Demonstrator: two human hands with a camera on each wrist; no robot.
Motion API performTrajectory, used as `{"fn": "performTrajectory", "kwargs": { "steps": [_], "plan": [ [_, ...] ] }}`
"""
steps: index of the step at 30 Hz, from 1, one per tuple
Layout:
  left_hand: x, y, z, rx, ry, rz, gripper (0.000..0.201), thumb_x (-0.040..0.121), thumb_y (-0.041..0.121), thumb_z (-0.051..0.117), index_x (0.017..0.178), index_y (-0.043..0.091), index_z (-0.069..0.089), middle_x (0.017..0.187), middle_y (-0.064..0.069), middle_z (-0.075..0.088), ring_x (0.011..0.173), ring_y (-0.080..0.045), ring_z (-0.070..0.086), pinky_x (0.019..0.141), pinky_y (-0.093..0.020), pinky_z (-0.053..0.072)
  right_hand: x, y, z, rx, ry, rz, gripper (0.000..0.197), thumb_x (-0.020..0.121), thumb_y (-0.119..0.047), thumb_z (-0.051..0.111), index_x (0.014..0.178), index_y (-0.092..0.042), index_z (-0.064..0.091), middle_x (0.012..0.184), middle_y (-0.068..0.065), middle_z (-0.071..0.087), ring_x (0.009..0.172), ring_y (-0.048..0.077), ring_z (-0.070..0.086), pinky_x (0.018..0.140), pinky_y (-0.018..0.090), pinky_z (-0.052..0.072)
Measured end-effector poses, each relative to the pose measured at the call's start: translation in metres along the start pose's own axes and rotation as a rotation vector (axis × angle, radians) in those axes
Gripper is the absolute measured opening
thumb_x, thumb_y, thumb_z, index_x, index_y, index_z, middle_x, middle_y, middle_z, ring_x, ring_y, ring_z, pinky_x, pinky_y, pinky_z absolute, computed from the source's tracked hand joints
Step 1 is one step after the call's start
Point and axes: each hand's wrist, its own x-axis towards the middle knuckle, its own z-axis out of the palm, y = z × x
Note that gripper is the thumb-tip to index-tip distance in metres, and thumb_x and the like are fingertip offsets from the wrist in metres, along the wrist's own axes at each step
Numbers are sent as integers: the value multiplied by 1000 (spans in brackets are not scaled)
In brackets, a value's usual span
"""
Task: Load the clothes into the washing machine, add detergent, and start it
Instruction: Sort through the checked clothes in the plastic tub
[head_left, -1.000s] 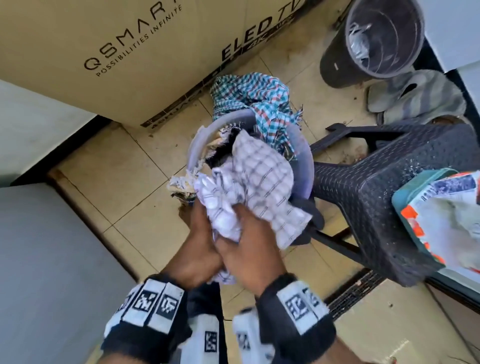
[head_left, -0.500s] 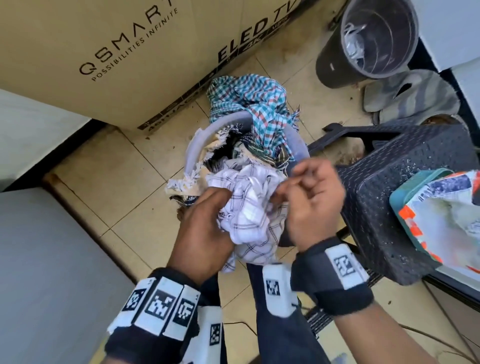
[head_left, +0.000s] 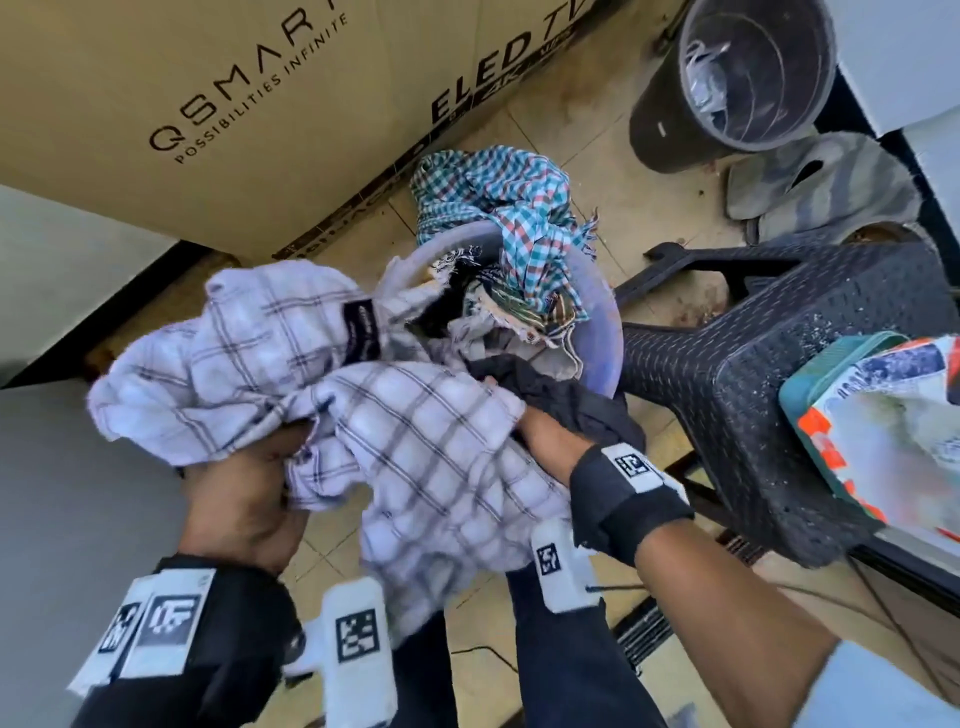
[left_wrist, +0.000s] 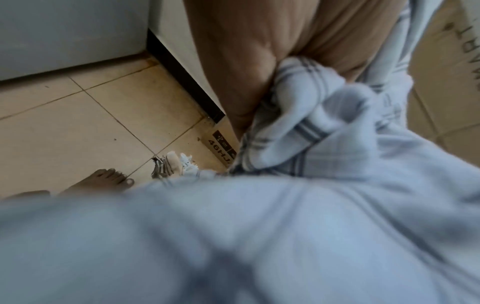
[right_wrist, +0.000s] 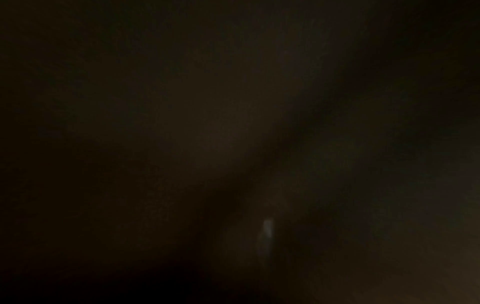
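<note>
The white checked shirt (head_left: 363, 415) is bunched between both hands, above the floor tiles and just in front of the laundry basket (head_left: 605, 332). The left hand (head_left: 244, 499) grips a fold of it from below: in the left wrist view the fingers (left_wrist: 241, 61) curl round a wad of the cloth, and the rest of the shirt spreads blurred across the lower half of that picture. The right hand (head_left: 545, 441) is tucked under the shirt's right edge, next to a dark garment (head_left: 566, 400) that hangs over the basket rim; its fingers are hidden by cloth, so whether they are gripping or flat I cannot tell (the right wrist view is almost wholly dark and helps nothing).

Half a second ago the shirt was a tight ball over the basket, with the right hand raised above it and pinching at its edge. Now the shirt is spread wide and shifted toward the left, its dark neck label (head_left: 361, 330) facing up, and the right hand has dropped beneath it.

Both forearms reach forward from the bottom of the head view, wrists banded in black with white tags; the left hand shows its back, the right wrist angles in toward the basket. A teal checked cloth (head_left: 498, 208) drapes over the basket's far rim.
</note>
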Motion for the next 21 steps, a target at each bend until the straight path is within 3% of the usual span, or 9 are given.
{"fn": "performTrajectory", "kwargs": {
  "steps": [3, 5, 7, 8, 11, 14, 16, 18, 21],
  "plan": [
    [9, -4, 4, 86, 176, 194, 59, 81, 32, 77, 131, 10, 56, 116, -7, 66, 105, -14, 69, 69, -25, 60, -5, 7, -6, 268, 67, -160, 54, 98, -52, 38, 122, -9, 62, 109, 2, 73, 102, 16, 68, 91, 30, 54],
    [8, -6, 15, 384, 260, 385, 14, 89, 14, 70, 102, 17, 65, 98, -2, 66, 88, 7, 65, 69, -11, 54, -11, 4, -16, 448, 145, -279, 60, 94, -55, 43, 110, 0, 60, 110, 17, 67, 109, 27, 62, 95, 40, 51],
    [-1, -11, 32, 590, 288, 541, 17, 86, 6, 70, 86, 21, 61, 84, 4, 62, 65, 20, 57, 58, -1, 45, -18, -4, -23, 524, 212, -445, 55, 74, -50, 72, 102, -5, 58, 111, 20, 58, 108, 30, 56, 100, 46, 42],
    [-3, -17, 38, 594, 202, 571, 18, 81, 13, 74, 95, 16, 64, 91, 3, 66, 73, 19, 60, 64, -4, 48, -22, -10, -23, 480, 238, -501, 47, 66, -38, 79, 98, -10, 59, 106, 17, 60, 102, 28, 58, 96, 44, 44],
    [-9, -30, 51, 531, -95, 477, 94, 63, 18, 84, 142, 4, 36, 133, -6, 59, 118, -11, 61, 97, -37, 53, -23, -19, -10, 222, 372, -550, 27, 71, -13, 71, 97, -14, 65, 98, 7, 70, 92, 19, 67, 86, 32, 52],
    [-17, -44, 66, 678, -266, 356, 140, 47, 31, 93, 153, 36, 2, 157, 0, 24, 144, -19, 32, 112, -48, 37, -26, -18, 20, -43, 299, -517, 20, 78, -27, 67, 94, -17, 72, 100, 0, 72, 98, 14, 67, 90, 33, 52],
    [-19, -48, 69, 759, -200, 357, 144, 43, 42, 92, 155, 30, 2, 162, 0, 13, 149, -20, 19, 117, -50, 29, -32, -13, 27, -83, 259, -414, 19, 81, -35, 67, 82, -17, 71, 91, -2, 70, 91, 12, 64, 89, 32, 46],
    [-13, -49, 57, 608, -197, 406, 128, 52, 32, 95, 154, 24, 17, 158, -1, 30, 145, -19, 33, 114, -48, 35, -41, -7, 29, -61, 64, -374, 25, 82, -32, 63, 82, -8, 70, 86, 8, 69, 89, 16, 63, 85, 33, 45],
    [-19, -49, 41, 724, -143, 487, 87, 62, 24, 86, 133, 48, 42, 126, 23, 59, 115, 4, 58, 89, -27, 50, -54, -5, 29, -107, -157, -324, 24, 82, -14, 60, 101, -10, 75, 100, -1, 75, 103, 7, 66, 94, 22, 48]
  ]
}}
